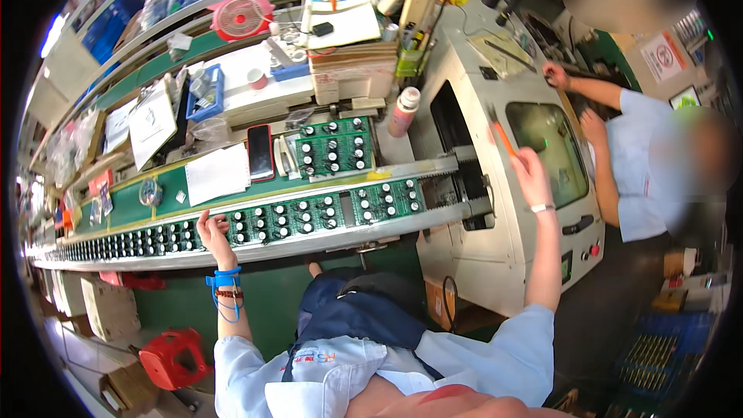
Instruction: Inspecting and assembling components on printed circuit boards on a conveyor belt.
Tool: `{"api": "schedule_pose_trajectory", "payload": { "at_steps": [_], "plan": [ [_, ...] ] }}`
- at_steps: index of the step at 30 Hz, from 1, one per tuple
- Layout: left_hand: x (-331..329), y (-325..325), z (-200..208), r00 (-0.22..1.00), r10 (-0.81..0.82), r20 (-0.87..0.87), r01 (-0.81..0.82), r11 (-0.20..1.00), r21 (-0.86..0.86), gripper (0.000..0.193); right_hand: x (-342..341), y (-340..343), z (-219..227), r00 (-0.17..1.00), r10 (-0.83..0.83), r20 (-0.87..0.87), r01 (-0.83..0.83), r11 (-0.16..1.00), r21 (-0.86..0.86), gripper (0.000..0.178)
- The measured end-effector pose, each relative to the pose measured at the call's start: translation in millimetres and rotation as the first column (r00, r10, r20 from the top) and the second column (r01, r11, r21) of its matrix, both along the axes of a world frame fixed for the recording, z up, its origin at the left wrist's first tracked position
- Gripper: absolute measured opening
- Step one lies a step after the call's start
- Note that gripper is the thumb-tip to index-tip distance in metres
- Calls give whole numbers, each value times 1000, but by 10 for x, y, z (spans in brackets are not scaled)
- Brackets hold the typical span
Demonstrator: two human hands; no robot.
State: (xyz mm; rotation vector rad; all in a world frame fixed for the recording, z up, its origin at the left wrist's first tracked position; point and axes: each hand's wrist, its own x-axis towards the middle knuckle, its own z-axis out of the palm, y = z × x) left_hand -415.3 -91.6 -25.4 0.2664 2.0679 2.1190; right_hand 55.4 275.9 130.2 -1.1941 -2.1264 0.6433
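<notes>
My right hand (pixel 532 176) is closed round the orange handle of a slim brush (pixel 505 139), its dark bristle end pointing up over the top of a cream-coloured machine (pixel 466 263). My left hand (pixel 213 234), with a blue wrist strap (pixel 224 280) below it, is at the conveyor rail; its fingers are loosely bent and apart, and nothing shows in them. Beside it, green circuit boards (pixel 290 219) carrying round white-topped parts run in a long row along the conveyor (pixel 325 243). Another such board (pixel 334 147) lies beyond the rail.
A co-worker (pixel 642 155) stands at the machine's far right side, hands near its top. Beyond the conveyor are a phone (pixel 261 152), paper sheets (pixel 217 174), a pinkish bottle (pixel 404 111) and a pink fan (pixel 241 15). A red stool (pixel 172 358) stands at lower left.
</notes>
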Motion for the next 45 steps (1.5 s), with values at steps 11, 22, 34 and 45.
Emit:
{"api": "schedule_pose_trajectory", "payload": {
  "at_steps": [11, 22, 34, 45],
  "plan": [
    [327, -923, -69, 964, 257, 61, -257, 966, -11, 27, -3396, 1646, 536, 699, 332, -633, -158, 936, 316, 15],
    [489, -1246, -213, 934, 335, 126, -322, 940, -117, 25, -3899, 2350, 98, 866, -133, -483, 169, 985, 30, 22],
    [729, -290, -24, 998, -16, 68, 23, 995, -94, 22, -2493, 666, -269, 764, 370, -528, -489, 866, -101, 27],
    [1630, 536, -193, 837, -512, 192, 531, 846, -59, 20, -808, -1835, -1755, 924, 255, -284, -380, 676, -631, 21]
  ]
}}
